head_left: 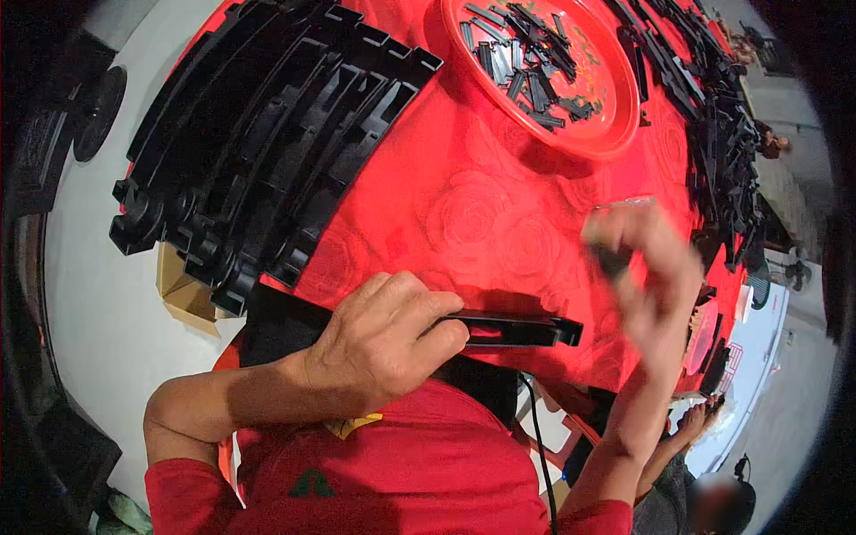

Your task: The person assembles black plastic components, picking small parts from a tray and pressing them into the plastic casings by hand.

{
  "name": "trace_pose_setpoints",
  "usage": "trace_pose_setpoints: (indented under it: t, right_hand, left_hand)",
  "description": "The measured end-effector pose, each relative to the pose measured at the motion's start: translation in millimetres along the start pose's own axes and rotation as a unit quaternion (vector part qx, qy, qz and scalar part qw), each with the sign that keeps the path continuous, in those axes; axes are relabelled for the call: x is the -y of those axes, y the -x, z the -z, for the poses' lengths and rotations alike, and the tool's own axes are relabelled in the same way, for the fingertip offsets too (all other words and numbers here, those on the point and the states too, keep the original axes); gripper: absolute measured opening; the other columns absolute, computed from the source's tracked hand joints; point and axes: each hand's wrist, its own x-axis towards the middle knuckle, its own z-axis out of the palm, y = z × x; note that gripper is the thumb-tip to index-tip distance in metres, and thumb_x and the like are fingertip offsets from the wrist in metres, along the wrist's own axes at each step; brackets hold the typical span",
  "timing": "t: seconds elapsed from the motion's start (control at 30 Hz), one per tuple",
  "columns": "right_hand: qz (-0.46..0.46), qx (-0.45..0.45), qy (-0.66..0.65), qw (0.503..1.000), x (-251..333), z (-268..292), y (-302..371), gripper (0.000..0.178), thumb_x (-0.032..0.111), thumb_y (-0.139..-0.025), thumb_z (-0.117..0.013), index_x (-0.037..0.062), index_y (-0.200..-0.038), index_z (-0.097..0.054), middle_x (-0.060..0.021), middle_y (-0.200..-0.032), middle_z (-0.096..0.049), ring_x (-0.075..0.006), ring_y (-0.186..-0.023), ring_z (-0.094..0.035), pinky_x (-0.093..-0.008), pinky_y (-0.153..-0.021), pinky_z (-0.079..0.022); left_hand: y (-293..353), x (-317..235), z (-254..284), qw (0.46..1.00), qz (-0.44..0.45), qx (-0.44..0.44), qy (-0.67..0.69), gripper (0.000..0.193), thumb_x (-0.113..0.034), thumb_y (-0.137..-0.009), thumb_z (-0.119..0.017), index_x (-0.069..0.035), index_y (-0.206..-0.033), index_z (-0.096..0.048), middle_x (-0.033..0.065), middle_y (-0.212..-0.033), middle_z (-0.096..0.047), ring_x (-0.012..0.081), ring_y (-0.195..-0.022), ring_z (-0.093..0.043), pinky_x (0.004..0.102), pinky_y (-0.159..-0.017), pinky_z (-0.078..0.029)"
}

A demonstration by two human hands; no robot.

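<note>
Left hand [392, 343] grips black bar [522, 331]; right hand [646, 267] blurred.

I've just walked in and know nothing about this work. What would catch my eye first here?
First the bright red tablecloth with its rose pattern, and on it at upper left a big fanned stack of long black plastic parts. At the top sits a round red tray heaped with small black pieces. Near the lower edge the left hand presses on a long black strip, while the right hand, blurred, holds something small and dark.
</note>
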Motion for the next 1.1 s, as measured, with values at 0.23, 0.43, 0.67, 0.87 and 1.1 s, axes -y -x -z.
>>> trace_pose_setpoints:
  t: [0.23, 0.43, 0.67, 0.87, 1.1]
  right_hand:
    - [-0.084, 0.043, 0.028, 0.995, 56.7, -39.2, 78.0, 0.038, 0.0, -0.078, -0.074, 0.0036, -0.116, -0.073, -0.0143, -0.1, -0.066, -0.0315, -0.085, -0.066, -0.0388, -0.071, -0.054]
    - [-0.071, 0.067, 0.092, 0.991, 67.4, -51.3, 78.3, 0.046, -0.004, -0.075, -0.074, 0.0049, -0.121, -0.072, -0.0128, -0.106, -0.065, -0.0302, -0.087, -0.065, -0.0383, -0.071, -0.055]
    - [-0.073, 0.076, 0.117, 0.987, 76.3, -54.4, 87.0, 0.054, -0.008, -0.075, -0.073, 0.0047, -0.128, -0.07, -0.0123, -0.113, -0.064, -0.0288, -0.093, -0.065, -0.0377, -0.073, -0.057]
    - [-0.075, 0.108, 0.096, 0.987, 71.9, -55.8, 83.0, 0.053, -0.008, -0.073, -0.072, 0.0006, -0.126, -0.07, -0.0135, -0.112, -0.065, -0.03, -0.093, -0.065, -0.0388, -0.078, -0.058]
    - [-0.064, 0.098, 0.074, 0.99, 69.2, -55.3, 78.1, 0.051, -0.007, -0.071, -0.072, -0.0012, -0.122, -0.07, -0.0152, -0.11, -0.067, -0.0323, -0.094, -0.067, -0.0408, -0.081, -0.058]
  left_hand:
    - [-0.3, 0.2, -3.7, 0.999, -0.029, 0.01, 0.029, 0.02, -0.007, -0.074, -0.078, -0.007, -0.093, -0.072, 0.009, -0.108, -0.068, 0.0271, -0.09, -0.063, 0.0394, -0.072, -0.051]
    - [0.1, -0.9, -2.6, 0.999, -0.014, 0.028, 0.044, 0.024, -0.007, -0.075, -0.077, -0.007, -0.099, -0.073, 0.0096, -0.111, -0.068, 0.0276, -0.092, -0.064, 0.039, -0.075, -0.052]
    - [1.0, -2.5, -1.6, 0.998, -0.005, 0.027, 0.054, 0.026, -0.008, -0.076, -0.075, -0.007, -0.102, -0.073, 0.0097, -0.111, -0.068, 0.0277, -0.093, -0.063, 0.0396, -0.075, -0.051]
    - [2.0, -1.8, -5.9, 0.999, -0.006, 0.028, 0.045, 0.028, -0.009, -0.076, -0.075, -0.008, -0.104, -0.074, 0.0089, -0.112, -0.067, 0.0277, -0.094, -0.063, 0.0394, -0.076, -0.052]
    - [0.8, -2.0, -8.0, 0.999, -0.012, 0.017, 0.037, 0.028, -0.012, -0.078, -0.075, -0.008, -0.106, -0.075, 0.0089, -0.108, -0.066, 0.0261, -0.094, -0.062, 0.0384, -0.077, -0.051]
